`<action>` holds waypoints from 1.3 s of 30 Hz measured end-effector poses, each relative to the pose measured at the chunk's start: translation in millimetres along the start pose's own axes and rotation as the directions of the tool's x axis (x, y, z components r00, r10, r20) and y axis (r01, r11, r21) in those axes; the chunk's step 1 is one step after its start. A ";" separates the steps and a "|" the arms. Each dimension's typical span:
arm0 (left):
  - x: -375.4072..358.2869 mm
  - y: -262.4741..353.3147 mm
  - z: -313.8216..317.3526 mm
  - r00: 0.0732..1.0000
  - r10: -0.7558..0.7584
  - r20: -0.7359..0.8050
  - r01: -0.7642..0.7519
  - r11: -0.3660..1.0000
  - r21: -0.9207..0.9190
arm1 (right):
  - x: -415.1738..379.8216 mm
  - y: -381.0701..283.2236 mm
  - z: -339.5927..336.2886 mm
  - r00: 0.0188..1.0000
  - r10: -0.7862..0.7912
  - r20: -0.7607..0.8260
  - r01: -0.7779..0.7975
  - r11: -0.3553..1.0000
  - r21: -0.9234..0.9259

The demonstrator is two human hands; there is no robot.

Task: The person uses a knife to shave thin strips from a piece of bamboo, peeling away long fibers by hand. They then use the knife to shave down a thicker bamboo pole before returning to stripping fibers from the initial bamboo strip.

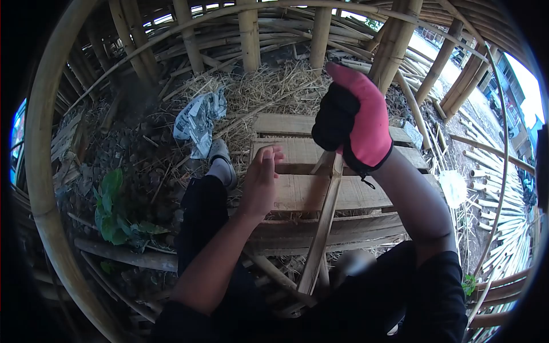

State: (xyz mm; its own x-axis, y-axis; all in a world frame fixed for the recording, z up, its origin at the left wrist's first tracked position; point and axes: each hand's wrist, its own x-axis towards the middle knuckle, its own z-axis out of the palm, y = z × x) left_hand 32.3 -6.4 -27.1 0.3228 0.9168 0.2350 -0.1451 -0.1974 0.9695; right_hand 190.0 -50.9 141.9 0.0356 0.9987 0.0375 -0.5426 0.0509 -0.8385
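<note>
My left hand (262,180) is bare and hovers over the left side of the wooden slats (291,150). Its fingers are loosely bent and apart, with nothing visible in them. My right hand (355,117), in a pink and black glove, is raised in a fist over the right part of the slats. A split bamboo strip (320,240) runs up from between my legs to the lower side of that fist, which appears closed around its upper end. The glove hides that end.
Crumpled printed paper (197,123) lies beside my shoe (222,160). Bamboo posts (249,37) stand behind dry straw (257,88). A curved bamboo pole (43,171) rises at left, near a leafy plant (108,206). Cut bamboo lengths (503,223) lie at right.
</note>
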 end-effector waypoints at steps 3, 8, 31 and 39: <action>-9.6 15.4 -3.9 0.961 0.258 0.099 -0.271 0.951 0.147 | 1.7 38.3 -7.7 0.965 0.144 -0.218 -0.160 0.985 -0.060; -79.1 81.7 10.2 0.878 -0.186 0.441 -0.092 0.838 0.538 | 6.1 44.9 -31.6 0.968 0.216 -0.129 -0.217 0.976 0.009; -88.2 78.2 25.7 0.763 -0.420 0.490 0.148 0.853 0.501 | -2.0 -34.2 21.8 0.965 -0.263 0.003 0.262 0.961 -0.086; -93.8 48.9 25.8 0.879 -0.094 0.467 -0.126 0.899 0.419 | 11.2 89.2 -40.1 0.975 0.216 -0.054 -0.223 0.948 -0.227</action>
State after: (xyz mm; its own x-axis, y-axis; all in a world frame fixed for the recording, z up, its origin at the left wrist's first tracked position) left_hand 19.0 -111.1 0.0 0.7342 0.6627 0.1476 0.2206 -0.4385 0.8712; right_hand 175.7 -35.6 45.7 -0.0372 0.9841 -0.1739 -0.3321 -0.1763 -0.9266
